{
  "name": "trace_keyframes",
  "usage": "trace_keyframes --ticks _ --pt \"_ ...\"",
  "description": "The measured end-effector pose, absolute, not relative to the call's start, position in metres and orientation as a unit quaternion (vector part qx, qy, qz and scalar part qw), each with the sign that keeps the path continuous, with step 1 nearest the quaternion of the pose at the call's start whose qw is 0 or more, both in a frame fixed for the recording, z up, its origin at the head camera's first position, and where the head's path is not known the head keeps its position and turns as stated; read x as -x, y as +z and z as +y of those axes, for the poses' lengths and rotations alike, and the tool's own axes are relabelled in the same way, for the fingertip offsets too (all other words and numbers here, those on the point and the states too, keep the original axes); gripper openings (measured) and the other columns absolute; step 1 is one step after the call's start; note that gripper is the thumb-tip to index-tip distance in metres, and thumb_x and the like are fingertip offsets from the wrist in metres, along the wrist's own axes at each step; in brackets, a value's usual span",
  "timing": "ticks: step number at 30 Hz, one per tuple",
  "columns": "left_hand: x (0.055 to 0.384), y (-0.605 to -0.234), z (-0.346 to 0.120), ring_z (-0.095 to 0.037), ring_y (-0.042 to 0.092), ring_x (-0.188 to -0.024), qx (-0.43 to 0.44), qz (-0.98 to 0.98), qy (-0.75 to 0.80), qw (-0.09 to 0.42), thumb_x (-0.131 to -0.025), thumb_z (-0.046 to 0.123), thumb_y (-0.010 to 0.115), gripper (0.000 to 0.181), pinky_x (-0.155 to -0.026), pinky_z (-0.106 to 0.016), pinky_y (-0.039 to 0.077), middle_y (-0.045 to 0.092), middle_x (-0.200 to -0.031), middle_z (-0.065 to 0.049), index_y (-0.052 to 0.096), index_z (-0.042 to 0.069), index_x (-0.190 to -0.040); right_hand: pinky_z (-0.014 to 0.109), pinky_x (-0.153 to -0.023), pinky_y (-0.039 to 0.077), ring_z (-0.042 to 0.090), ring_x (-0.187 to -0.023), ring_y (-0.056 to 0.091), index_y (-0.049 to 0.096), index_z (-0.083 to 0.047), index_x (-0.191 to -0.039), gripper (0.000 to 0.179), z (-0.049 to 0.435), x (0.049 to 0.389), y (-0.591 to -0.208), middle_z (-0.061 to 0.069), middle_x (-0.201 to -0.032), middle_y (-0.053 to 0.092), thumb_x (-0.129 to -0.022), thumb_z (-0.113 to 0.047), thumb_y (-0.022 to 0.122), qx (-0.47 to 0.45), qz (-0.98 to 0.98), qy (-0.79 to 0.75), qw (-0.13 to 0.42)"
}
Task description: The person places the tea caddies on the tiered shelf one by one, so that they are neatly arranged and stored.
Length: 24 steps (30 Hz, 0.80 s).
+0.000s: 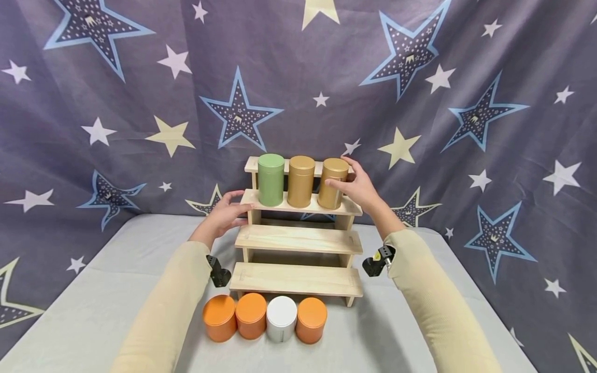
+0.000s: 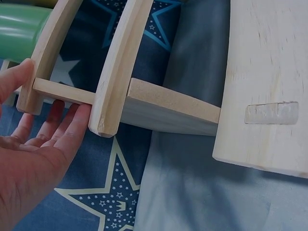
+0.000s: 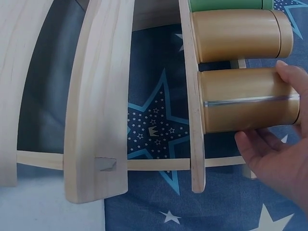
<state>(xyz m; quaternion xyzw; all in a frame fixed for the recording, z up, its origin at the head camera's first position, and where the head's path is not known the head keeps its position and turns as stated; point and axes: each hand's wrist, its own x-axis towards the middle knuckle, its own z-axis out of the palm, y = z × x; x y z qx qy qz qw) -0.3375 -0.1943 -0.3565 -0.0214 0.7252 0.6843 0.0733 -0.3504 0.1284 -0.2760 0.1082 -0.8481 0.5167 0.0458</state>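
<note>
My right hand (image 1: 359, 186) grips the rightmost gold tin (image 1: 331, 194), with the thumb on one side and fingers around the other. This tin stands upright on the second-highest step of a wooden tiered stand (image 1: 298, 238). Beside it on that step are another gold tin (image 1: 300, 181) and a green tin (image 1: 271, 181). At the left end of the same step, my left hand (image 1: 221, 217) holds the stand's edge. The left wrist view shows its thumb against the plank and its fingers by the side bar (image 2: 65, 91); some fingertips are hidden.
In front of the stand, a row of shorter tins sits on the pale-covered table (image 1: 107, 305): an orange tin (image 1: 219, 318), a second orange tin (image 1: 251, 316), a white tin (image 1: 281, 318) and another orange tin (image 1: 311, 320). A star-patterned curtain (image 1: 280, 46) hangs behind.
</note>
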Motion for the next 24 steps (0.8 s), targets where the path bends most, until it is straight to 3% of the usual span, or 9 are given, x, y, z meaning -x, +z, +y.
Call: trace_keyframes --ticks 11,24 --pt "0.336 -0.355 -0.193 -0.038 0.039 -0.131 0.026 0.723 0.686 0.072 -0.091 0.013 0.059 0.075 -0.105 -0.048 0.042 0.035 -0.14 -0.026 0.012 0.013 -0.149 0.046 -0.099 0.047 0.029 -0.119 0.05 0.023 -0.019 -0.148 0.087 0.141 0.342 -0.275 0.018 -0.129 0.051 -0.079 -0.035 0.074 -0.106 -0.846 0.521 0.046" --pt "0.334 -0.355 -0.193 -0.038 0.04 -0.13 0.028 0.727 0.682 0.069 -0.091 0.013 0.058 0.074 -0.105 -0.047 0.043 0.034 -0.142 -0.026 0.012 0.013 -0.149 0.048 -0.101 0.045 0.03 -0.121 0.05 0.038 -0.017 -0.141 0.071 0.175 0.315 -0.282 0.018 -0.131 0.051 -0.081 -0.038 0.071 -0.129 -0.867 0.481 0.029"
